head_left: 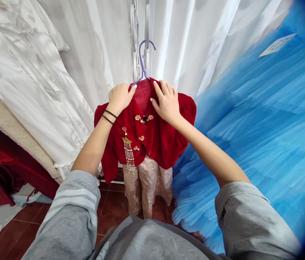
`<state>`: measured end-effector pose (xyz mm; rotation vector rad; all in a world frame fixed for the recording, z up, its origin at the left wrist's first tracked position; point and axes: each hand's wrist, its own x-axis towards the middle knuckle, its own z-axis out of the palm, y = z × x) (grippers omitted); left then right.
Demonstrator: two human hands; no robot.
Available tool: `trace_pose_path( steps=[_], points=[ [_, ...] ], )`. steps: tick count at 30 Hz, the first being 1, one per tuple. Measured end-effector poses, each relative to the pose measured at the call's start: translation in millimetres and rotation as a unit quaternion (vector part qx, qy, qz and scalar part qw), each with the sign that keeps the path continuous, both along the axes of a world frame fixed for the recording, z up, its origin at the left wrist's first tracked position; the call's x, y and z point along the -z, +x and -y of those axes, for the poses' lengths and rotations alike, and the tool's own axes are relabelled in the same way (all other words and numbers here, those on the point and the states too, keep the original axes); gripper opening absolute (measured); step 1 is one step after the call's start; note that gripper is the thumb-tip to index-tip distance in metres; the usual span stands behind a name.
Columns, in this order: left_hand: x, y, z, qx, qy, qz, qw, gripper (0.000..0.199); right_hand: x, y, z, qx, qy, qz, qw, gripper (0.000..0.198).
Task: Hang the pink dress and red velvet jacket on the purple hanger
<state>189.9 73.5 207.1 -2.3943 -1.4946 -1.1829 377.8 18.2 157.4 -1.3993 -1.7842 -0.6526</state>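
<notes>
A short red velvet jacket (163,144) hangs from a purple hanger (140,57). Metal and bead ornaments (129,151) decorate its front, including a hanging tassel piece. Below its hem, a shiny pale-pink skirt (147,180) hangs in folds. My left hand (120,98) grips the jacket's shoulder beside the collar, its thumb near the hanger arm and its other fingers folded over, partly hidden. My right hand (168,102) lies on the opposite shoulder by the collar, fingers spread and touching the velvet.
White garments (33,83) hang at the left, above dark-red cloth (3,159). A full blue tulle gown (260,130) fills the right side, close to the jacket. White curtain folds (184,39) and a pale metal rack (134,39) stand behind. Red-brown tiles (111,207) cover the floor.
</notes>
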Motion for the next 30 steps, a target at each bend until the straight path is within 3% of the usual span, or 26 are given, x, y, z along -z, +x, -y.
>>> trace_pose_path(
  steps=[6,9,12,15,19,24,27,30],
  points=[
    [9.4,-11,-22,0.182,0.065,0.093,0.977,0.043,-38,26,-21,-0.107,-0.024,-0.086,0.990,0.050],
    [7.9,-10,-36,0.194,0.034,0.103,0.975,0.051,-41,36,-37,-0.119,-0.036,-0.128,0.984,0.052],
    [3.7,-8,-46,0.188,-0.021,0.093,0.978,0.056,-38,42,-42,-0.110,-0.053,-0.136,0.983,0.051],
    [3.4,-9,-44,0.194,0.005,0.089,0.977,0.053,-34,41,-32,-0.091,-0.052,-0.120,0.987,0.051],
    [10.0,-10,-31,0.210,0.095,0.165,0.959,0.026,-26,29,-15,-0.061,0.035,-0.093,0.993,0.045],
    [16.3,-4,-35,0.212,0.089,0.209,0.951,0.004,-16,16,-24,-0.030,0.055,-0.099,0.993,0.037],
    [21.6,-7,-35,0.225,0.119,0.210,0.944,0.014,-8,14,-23,-0.036,0.074,-0.112,0.990,0.036],
    [31.5,-24,-14,0.217,0.199,0.135,0.946,0.035,18,8,6,-0.028,0.121,-0.106,0.987,0.041]
  ],
)
